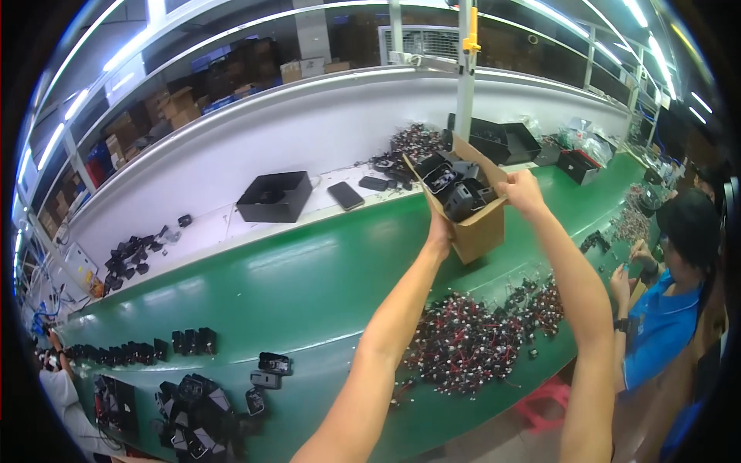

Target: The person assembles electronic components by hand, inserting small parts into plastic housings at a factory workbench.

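Green conveyor belt (293, 285) | hands (482, 212) hold brown cardboard box (480, 228) | tilted

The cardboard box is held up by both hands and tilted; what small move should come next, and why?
Probably tip the cardboard box a little further, slowly. Left hand and right hand hold it tilted above the green belt, with black parts inside.

A long green belt (309, 285) carries a heap of red-wired parts (471, 339) and rows of black housings (154, 349)
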`<state>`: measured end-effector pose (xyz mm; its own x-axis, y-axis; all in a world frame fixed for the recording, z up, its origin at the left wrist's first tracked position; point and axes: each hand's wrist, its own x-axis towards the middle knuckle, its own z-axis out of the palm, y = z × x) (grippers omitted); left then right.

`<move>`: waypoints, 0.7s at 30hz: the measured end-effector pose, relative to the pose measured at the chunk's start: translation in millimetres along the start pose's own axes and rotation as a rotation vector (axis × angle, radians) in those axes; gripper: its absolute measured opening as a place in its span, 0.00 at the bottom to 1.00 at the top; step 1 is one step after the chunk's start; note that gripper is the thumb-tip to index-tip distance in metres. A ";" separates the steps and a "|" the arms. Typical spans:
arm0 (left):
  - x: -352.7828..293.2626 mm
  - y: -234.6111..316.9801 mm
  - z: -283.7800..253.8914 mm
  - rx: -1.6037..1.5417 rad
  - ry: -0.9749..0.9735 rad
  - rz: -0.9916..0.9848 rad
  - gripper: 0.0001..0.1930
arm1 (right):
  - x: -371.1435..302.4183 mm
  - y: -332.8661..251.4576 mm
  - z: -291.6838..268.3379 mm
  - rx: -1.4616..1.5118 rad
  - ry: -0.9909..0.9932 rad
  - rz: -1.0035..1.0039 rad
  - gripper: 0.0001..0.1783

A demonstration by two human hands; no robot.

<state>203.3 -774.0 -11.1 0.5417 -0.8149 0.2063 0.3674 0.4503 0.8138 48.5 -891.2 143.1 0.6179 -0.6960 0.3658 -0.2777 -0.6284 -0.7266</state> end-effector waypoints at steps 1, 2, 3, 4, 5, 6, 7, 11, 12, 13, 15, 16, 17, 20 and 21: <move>-6.4 5.7 2.3 -0.003 0.075 -0.010 0.41 | -4.7 -10.2 -0.4 0.040 -0.021 0.003 0.10; -14.6 15.4 -0.8 0.002 0.095 0.001 0.41 | -10.0 -22.0 1.8 0.049 -0.039 -0.008 0.10; -23.4 25.3 4.6 -0.009 0.124 0.024 0.41 | -18.5 -33.5 -3.1 0.012 -0.027 -0.072 0.10; -33.6 40.0 14.4 -0.019 0.148 0.045 0.41 | -24.2 -40.9 -6.3 -0.024 -0.009 -0.135 0.10; -47.7 56.5 18.8 -0.037 0.127 0.033 0.41 | -29.2 -47.5 -4.7 0.030 -0.013 -0.142 0.10; -63.7 72.7 11.3 -0.032 0.163 0.057 0.41 | -40.3 -67.6 -0.1 0.045 -0.046 -0.166 0.10; -76.8 93.8 -1.7 0.002 0.208 0.107 0.41 | -49.7 -93.4 7.0 0.095 -0.052 -0.226 0.10; -160.0 181.7 -11.5 0.145 0.268 0.239 0.43 | -69.3 -151.7 27.8 0.099 -0.159 -0.441 0.11; -190.6 208.1 8.7 0.191 0.256 0.284 0.44 | -73.5 -160.2 30.4 0.093 -0.221 -0.473 0.11; -223.1 234.9 1.3 0.209 0.188 0.288 0.44 | -94.8 -190.2 40.3 0.254 -0.297 -0.465 0.12; -278.3 272.1 -36.6 0.278 0.422 0.311 0.50 | -128.6 -251.9 66.4 0.454 -0.485 -0.456 0.12; -307.5 291.5 -32.1 0.286 0.479 0.326 0.50 | -136.3 -268.0 74.2 0.469 -0.564 -0.443 0.12; -338.8 307.7 -27.2 0.355 0.552 0.327 0.49 | -143.6 -282.7 88.3 0.528 -0.624 -0.503 0.12; -431.9 351.5 -43.8 0.287 0.690 0.472 0.44 | -204.2 -361.3 117.0 0.644 -0.806 -0.574 0.12; -460.6 362.7 -33.7 0.420 0.611 0.415 0.46 | -223.2 -377.6 127.5 0.659 -0.845 -0.567 0.12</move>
<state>112.5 -223.1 170.8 0.9280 -0.2187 0.3016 -0.1974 0.3980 0.8959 109.2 -454.3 261.7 0.8839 0.2210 0.4121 0.4638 -0.3017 -0.8330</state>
